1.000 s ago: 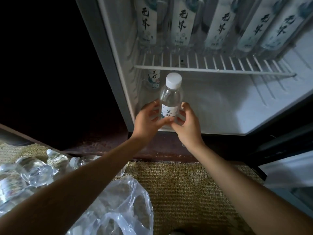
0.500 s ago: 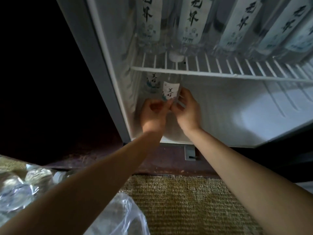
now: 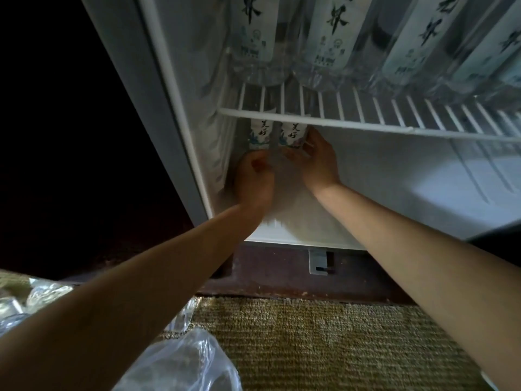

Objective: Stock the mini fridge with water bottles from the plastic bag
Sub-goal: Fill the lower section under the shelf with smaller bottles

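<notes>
The mini fridge [image 3: 296,238] stands open. In its lower compartment, at the back left, two small water bottles stand side by side under the wire shelf [image 3: 366,126]. My right hand [image 3: 318,165] grips the right-hand bottle [image 3: 293,134], fingers round its right side. My left hand [image 3: 253,179] is blurred, its fingers curled just below the left-hand bottle [image 3: 260,135]; whether it touches either bottle is unclear. The clear plastic bag [image 3: 183,362] lies on the floor at the lower left, with bottles [image 3: 45,293] showing inside it.
Several tall labelled bottles [image 3: 329,38] fill the upper wire shelf. The lower compartment's white floor [image 3: 423,198] stretches to the right of my hands. A white hinge bracket [image 3: 320,262] sits under the fridge's front edge. Woven carpet [image 3: 324,348] covers the floor.
Both hands carried the small bottle from the fridge's front edge deep into the lower compartment, beside the bottle at the back left. My left hand has slipped lower, off the label.
</notes>
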### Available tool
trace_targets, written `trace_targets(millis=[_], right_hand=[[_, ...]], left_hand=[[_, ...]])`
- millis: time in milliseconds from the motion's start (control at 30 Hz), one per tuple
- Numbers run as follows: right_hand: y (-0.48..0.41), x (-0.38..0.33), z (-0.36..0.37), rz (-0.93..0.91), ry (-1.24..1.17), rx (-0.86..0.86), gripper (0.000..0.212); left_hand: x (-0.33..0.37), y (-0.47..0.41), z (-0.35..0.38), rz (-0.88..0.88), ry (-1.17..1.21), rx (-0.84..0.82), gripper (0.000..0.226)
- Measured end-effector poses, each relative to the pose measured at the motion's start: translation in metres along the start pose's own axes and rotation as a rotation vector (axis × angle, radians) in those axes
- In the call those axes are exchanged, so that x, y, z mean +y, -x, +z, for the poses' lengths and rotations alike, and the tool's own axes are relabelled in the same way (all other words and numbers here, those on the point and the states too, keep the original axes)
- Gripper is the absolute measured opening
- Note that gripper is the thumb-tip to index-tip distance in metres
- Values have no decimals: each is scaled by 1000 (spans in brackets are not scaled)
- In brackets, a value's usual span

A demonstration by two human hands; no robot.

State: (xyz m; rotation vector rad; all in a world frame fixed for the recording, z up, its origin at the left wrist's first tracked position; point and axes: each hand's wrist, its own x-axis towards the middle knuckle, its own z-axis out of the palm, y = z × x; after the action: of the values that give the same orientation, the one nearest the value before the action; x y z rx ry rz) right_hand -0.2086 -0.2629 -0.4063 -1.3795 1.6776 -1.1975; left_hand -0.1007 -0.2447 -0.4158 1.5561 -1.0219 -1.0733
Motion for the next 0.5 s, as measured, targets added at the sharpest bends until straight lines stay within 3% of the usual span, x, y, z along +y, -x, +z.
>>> trace_targets(millis=[267,367,500], right_hand=[[-4,10,6,25,114,-15,67],[3,18,13,67,68,-3,81],[31,13,16,150,-37,18,68]], left_hand=[[1,4,1,36,-67,118,28],[-7,3,-6,9,-53,67,32],[-13,14,-17,18,34,13,36]])
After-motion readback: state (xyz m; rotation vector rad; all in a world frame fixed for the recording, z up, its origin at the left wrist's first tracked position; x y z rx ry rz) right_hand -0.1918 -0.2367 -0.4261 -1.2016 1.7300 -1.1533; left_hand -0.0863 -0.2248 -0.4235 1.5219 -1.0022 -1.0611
